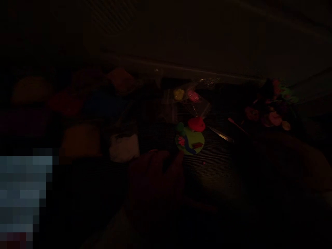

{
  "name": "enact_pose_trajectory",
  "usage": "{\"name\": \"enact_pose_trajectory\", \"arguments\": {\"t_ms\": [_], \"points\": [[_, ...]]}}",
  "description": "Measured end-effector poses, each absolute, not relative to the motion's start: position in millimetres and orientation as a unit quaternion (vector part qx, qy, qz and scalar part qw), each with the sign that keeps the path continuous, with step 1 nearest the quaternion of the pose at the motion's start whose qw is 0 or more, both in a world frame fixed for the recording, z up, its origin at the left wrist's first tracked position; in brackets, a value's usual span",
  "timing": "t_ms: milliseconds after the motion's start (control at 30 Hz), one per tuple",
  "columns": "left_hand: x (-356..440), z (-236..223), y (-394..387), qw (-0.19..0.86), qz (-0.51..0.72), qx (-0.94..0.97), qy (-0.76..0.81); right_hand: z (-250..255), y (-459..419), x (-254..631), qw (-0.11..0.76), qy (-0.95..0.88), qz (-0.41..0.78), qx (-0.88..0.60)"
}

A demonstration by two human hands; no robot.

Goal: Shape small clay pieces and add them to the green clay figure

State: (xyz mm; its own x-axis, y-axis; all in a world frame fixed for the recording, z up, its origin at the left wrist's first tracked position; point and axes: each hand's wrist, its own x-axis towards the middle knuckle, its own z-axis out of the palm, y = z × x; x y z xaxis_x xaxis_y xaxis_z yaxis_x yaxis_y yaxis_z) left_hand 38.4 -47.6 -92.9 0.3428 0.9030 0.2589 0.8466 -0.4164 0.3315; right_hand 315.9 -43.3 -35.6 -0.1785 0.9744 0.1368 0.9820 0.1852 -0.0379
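A green disc bears one pink flower and one blue strip — one red lump sits at its far edge. Beyond, clear plastic bagging holds two lumps, yellow and pink. The left hand, fingers curled, reaches the disc's near-left edge; its grip, like the dim right hand's off right, I cannot tell.

Deep gloom swallows most of the view, the top nearly black and the fingers murky, soft-edged shapes, while weak light lifts the disc, glints on the blade and bag, and a pale, coarsely pixelated patch fills the lower left.
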Motion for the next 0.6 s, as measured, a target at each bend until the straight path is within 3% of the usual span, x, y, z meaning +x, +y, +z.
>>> {"name": "enact_pose_trajectory", "arguments": {"t_ms": [167,300,500,600], "points": [[31.2,-97.4,-42.7,0.022,0.206,0.847,0.489,-49.7,-32.7,333.3,0.095,-0.742,-0.032,-0.663],[33.7,-85.7,-37.6,0.074,0.186,0.821,0.535,-55.3,-13.7,332.3,0.013,-0.714,0.039,-0.699],[40.5,-79.1,-32.9,0.064,0.184,0.801,0.566,-55.4,-8.4,329.9,-0.013,-0.690,0.062,-0.721],[40.3,-80.5,-29.2,0.053,0.187,0.808,0.556,-48.9,-19.6,326.4,0.084,-0.646,0.016,-0.758]]}}
